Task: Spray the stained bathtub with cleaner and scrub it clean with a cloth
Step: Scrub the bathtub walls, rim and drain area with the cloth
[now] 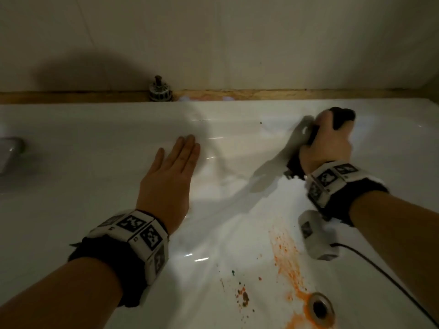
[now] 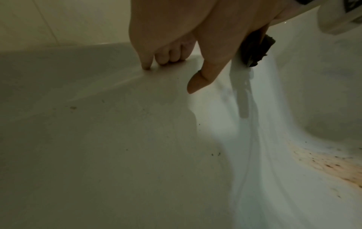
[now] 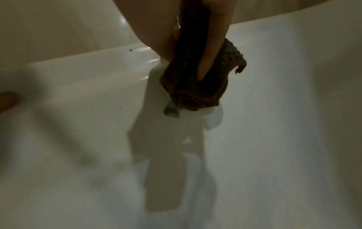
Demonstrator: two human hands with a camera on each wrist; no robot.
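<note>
The white bathtub (image 1: 99, 176) carries an orange stain (image 1: 288, 260) with dark specks that runs down to the drain (image 1: 320, 307). My left hand (image 1: 175, 167) lies flat on the far tub wall with fingers straight, and its fingertips (image 2: 146, 66) touch the enamel. My right hand (image 1: 329, 138) grips a bunched dark brown cloth (image 3: 197, 83) against the upper wall, near the rim. Below the cloth a pale elongated shape with a blue-grey tip (image 3: 172, 112) shows. It looks like a spray bottle, but I cannot tell it from a shadow.
A metal fitting (image 1: 160, 91) stands on the ledge behind the tub, below the tiled wall (image 1: 237, 43). A grey metal object (image 1: 10, 148) sits at the left edge. The wrist camera's black cable (image 1: 384, 271) trails over the lower right.
</note>
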